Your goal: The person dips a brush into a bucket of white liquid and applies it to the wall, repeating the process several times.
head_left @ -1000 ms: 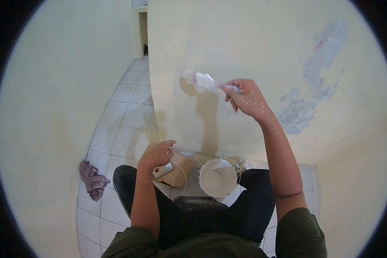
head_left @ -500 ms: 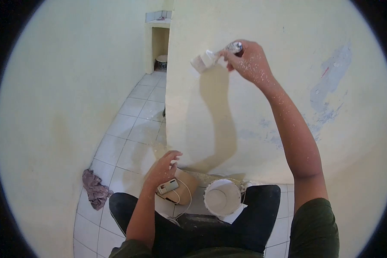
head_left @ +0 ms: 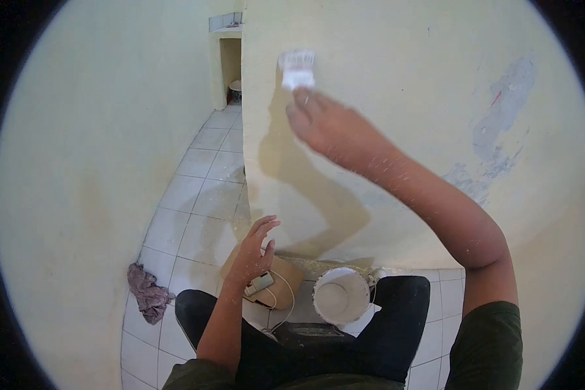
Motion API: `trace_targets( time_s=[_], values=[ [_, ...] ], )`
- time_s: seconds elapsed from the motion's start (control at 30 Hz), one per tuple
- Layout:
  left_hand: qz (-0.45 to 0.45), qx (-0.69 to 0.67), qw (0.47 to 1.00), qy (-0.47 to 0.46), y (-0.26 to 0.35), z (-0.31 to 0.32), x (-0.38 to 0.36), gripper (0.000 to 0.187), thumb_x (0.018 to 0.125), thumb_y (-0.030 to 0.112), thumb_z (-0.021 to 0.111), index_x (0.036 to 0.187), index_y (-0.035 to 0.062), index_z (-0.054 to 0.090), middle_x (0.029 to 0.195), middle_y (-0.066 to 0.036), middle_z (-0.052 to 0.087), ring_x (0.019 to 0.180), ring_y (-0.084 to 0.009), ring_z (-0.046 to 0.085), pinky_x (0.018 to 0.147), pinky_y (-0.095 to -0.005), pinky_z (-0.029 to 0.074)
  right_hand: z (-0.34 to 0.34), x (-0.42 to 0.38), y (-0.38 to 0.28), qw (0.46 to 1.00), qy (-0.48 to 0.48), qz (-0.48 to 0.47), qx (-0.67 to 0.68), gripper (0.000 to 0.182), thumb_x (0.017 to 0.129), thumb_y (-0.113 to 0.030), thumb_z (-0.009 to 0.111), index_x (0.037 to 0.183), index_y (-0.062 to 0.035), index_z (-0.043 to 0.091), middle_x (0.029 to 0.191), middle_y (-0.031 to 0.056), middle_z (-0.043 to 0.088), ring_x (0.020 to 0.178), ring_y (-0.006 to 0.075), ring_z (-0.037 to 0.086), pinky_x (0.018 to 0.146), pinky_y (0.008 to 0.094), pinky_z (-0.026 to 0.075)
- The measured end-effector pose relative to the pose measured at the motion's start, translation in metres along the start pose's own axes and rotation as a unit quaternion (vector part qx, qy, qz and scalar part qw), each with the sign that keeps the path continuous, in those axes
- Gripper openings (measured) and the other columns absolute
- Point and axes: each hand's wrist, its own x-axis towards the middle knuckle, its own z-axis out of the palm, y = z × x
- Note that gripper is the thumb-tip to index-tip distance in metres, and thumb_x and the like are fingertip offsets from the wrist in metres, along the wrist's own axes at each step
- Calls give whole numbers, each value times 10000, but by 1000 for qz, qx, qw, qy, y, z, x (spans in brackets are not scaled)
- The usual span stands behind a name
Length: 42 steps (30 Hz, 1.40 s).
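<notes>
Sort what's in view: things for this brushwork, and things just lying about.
Belongs to the work, it seems:
brush, held in the right hand
white bucket
patchy wall

Probably just lying about:
crumpled cloth
corded device
tan object, apparently beneath it
distant container

Painted matt and smooth across the wall (head_left: 364,45) at 1 o'clock; rough and ragged-edged at the grey patch (head_left: 500,110) toward 2. Thickly white-coated on the brush (head_left: 298,70) at 12. Faintly glossy and hard, like ceramic, over the floor tiles (head_left: 221,195) at 9. Of crumpled cloth in the rag (head_left: 151,292) at 8. Seemingly of smooth plastic in the pale device (head_left: 260,284) at 7. Plastic-looking, crusted with white at the rim, in the bucket (head_left: 357,286) at 5. Of matt dark cloth in the trousers (head_left: 396,325) at 5 and the sleeve (head_left: 491,344) at 4.
</notes>
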Motion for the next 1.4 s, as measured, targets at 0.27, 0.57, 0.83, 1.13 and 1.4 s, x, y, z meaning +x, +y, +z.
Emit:
trace_targets(
  time_s=[0.27,0.57,0.83,1.13,1.4],
  values=[
    [3,4,999,45,4,1,6,497,835,-72,530,1312,66,514,1393,-149,503,1252,-331,513,941,-402,477,91,-62,-66,981,-105,-25,159,309,827,-80,579,1097,64,539,1106,276,617,1043,387,635,831,407,573],
    [17,23,998,56,-1,6,4,467,829,-76,513,1275,61,529,1371,-165,519,1252,-312,515,898,-372,505,62,-36,-9,926,-22,148,345,245,932,-172,577,1141,-44,588,1028,218,655,939,393,639,803,441,533],
    [22,31,999,37,3,11,4,477,824,-78,518,1284,48,523,1381,-167,515,1264,-318,505,910,-377,499,-51,25,71,958,234,111,124,211,915,-68,557,1120,-42,600,1010,169,670,929,358,644,776,398,546],
    [14,12,999,37,10,13,2,476,824,-80,520,1278,64,533,1376,-160,520,1269,-318,500,926,-382,497,46,-27,9,994,82,-20,73,281,869,-92,566,1137,-16,527,1221,251,552,1128,365,596,854,394,576],
    [15,11,999,45,5,13,2,468,828,-85,523,1270,68,534,1369,-158,520,1253,-318,511,914,-381,505,132,-106,-78,946,-127,-9,298,203,874,-82,535,1061,-9,502,1034,201,573,992,364,622,746,433,581]
  ],
)
